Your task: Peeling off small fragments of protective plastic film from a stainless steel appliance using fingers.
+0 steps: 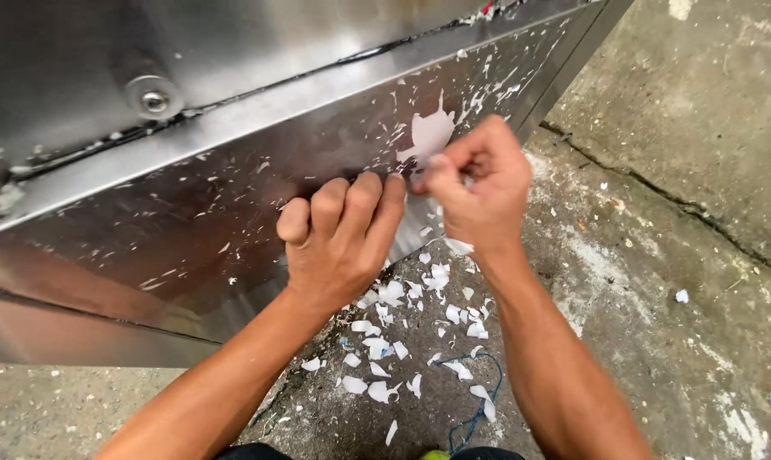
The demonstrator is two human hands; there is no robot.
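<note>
Panel: steel sheet (232, 213) fills upper left of frame, speckled with white film flecks.
Film: one larger white patch (429, 135) clings at upper centre, just above both hands.
Left hand (343, 234): fingers curled, knuckles against the panel; whether it holds anything, cannot tell.
Right hand (479, 183): fingertips pinched on a film edge beside the patch.
Floor: concrete (675, 281), peeled scraps (402, 341) heaped at lower centre.
Progress: most film looks stripped; patch and flecks remain.

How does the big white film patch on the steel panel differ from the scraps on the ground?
The film patch is one large piece stuck on the steel panel, beside the right hand; the scraps are many small loose curls lying on the concrete floor. Both are white.
</note>
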